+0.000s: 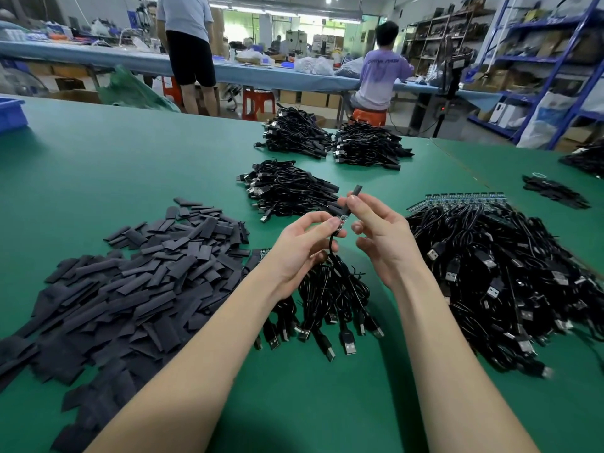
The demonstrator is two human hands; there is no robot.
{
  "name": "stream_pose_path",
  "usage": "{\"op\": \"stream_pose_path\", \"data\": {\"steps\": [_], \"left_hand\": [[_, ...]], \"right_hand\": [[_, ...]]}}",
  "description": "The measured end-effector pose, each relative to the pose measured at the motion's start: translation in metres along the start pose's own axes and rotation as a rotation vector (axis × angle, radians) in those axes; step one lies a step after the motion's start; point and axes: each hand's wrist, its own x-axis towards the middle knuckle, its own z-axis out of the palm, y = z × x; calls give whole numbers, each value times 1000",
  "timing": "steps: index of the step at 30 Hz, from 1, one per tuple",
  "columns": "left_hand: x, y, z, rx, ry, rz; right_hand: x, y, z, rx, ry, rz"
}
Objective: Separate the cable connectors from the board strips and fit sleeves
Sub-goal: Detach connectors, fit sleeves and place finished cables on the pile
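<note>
My left hand (304,243) pinches a small circuit-board connector (341,222) at the end of a black cable that hangs down to a bunch of USB cables (330,308) on the green table. My right hand (376,230) pinches a black sleeve (353,196) that sits over the connector's upper end, tilted up and to the right. A large heap of flat black sleeves (130,282) lies at the left. Cables still joined to blue board strips (457,199) form a pile (510,282) at the right.
Three stacks of sleeved cables (294,191) (294,134) (366,145) lie further back on the green table (130,158). A blue bin (11,114) stands at the far left edge. Two people are at a long bench behind. Shelving fills the right.
</note>
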Motion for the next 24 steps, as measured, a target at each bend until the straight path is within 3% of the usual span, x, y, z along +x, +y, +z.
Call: {"op": "stream_pose_path", "data": {"steps": [16, 24], "left_hand": [[-1, 0, -1, -21, -17, 12], [-2, 0, -1, -56, -26, 28]], "right_hand": [[0, 2, -3, 178, -17, -1], [-2, 2, -1, 122, -38, 1]]}}
